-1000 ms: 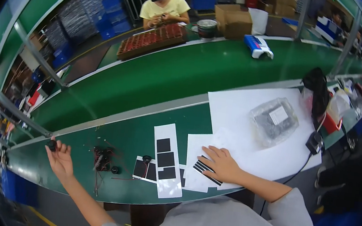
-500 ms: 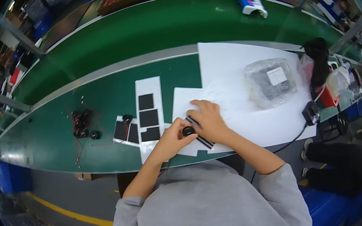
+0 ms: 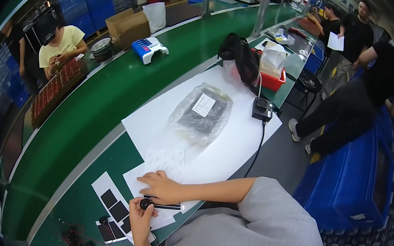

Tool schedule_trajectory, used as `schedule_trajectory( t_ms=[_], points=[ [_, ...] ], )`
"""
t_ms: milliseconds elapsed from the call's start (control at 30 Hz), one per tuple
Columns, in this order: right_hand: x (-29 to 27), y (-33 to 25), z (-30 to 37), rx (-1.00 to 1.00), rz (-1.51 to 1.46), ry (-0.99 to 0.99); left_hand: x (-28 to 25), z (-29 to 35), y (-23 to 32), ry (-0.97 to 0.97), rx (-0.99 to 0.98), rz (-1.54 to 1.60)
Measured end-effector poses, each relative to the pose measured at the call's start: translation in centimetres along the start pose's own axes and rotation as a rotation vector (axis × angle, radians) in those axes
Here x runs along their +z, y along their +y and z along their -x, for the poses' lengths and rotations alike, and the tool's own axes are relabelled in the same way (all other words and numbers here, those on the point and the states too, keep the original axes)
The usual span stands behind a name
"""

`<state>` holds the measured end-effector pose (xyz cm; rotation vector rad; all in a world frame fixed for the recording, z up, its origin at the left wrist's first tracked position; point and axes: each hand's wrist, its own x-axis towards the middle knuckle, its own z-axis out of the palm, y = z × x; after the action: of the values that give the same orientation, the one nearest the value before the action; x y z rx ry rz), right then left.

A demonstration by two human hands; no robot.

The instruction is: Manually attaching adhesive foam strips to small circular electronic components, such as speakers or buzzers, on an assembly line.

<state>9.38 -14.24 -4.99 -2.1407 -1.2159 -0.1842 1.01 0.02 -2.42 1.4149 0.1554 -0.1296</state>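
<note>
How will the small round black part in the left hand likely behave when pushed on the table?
The round black part may roll if on edge, given its circular outline. It is probably light, since a pinch of the left hand seems enough to hold it.

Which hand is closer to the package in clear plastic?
Right. The right hand rests on white paper, on the near side of the package; the left hand is farther back, holding a round black part.
</note>
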Motion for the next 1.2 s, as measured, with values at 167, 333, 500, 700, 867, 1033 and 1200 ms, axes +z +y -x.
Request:
schedule_trajectory(
  t_ms=[167,333,500,700,867,1033,1200],
  points=[
    [0.4,0.2,-0.1,-0.071,-0.078,0.133,0.0,-0.3,-0.4,0.072,-0.012,0.002],
    [-1.2,0.9,0.0,-0.051,-0.304,0.166,-0.1,-0.6,-0.4,0.088,-0.038,-0.01],
    [-5.4,1.9,1.4,0.449,-1.136,0.25,0.0,-0.3,-0.3,0.111,-0.044,-0.066],
    [-10.7,3.6,4.6,0.489,-1.226,0.521,0.3,0.0,-0.1,0.112,-0.025,-0.094],
    [-14.3,2.9,4.7,0.296,-1.322,0.636,0.0,-0.2,-0.3,0.124,-0.01,-0.077],
    [-13.8,0.6,3.2,0.263,-1.307,0.267,-1.1,0.4,0.7,0.113,-0.014,0.26],
    [-9.1,-1.4,1.2,0.328,-1.304,0.107,-2.7,1.1,1.5,0.046,0.007,0.442]
  ],
)
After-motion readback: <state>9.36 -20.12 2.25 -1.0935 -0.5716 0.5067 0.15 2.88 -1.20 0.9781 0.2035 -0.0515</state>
